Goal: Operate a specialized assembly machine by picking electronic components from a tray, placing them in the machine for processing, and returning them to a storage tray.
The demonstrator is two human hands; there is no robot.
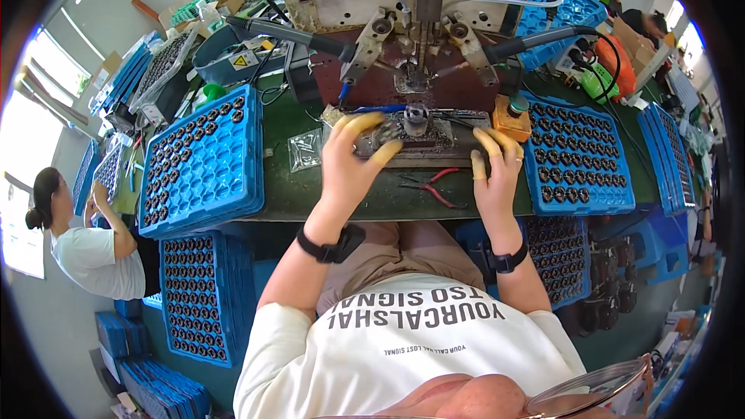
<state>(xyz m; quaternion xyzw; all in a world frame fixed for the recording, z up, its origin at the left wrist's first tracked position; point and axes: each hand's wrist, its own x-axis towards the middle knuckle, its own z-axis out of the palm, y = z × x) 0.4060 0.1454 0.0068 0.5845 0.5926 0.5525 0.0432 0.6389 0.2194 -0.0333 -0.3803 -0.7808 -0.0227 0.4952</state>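
I judge work midway: part (pixel 417 118) seated at twelve o'clock, tray (pixel 208 178) part-filled at ten, left fingers (pixel 386 154) wide, right fingers (pixel 487 141) narrowly parted.

Across the front of your white T-shirt (pixel 310 345) runs bold dark lettering (pixel 415 306) in capitals, set in two large rows that appear upside down from the head camera. Nearer your collar sits a single row of much smaller dark print (pixel 424 350), also inverted. Toward the far left of your tabletop (pixel 291 198), a yellow label (pixel 241 60) with a black-edged warning triangle stands on a grey-blue casing (pixel 213 71). Any marks on the bright green packet (pixel 596 81) at your right are too small to read.
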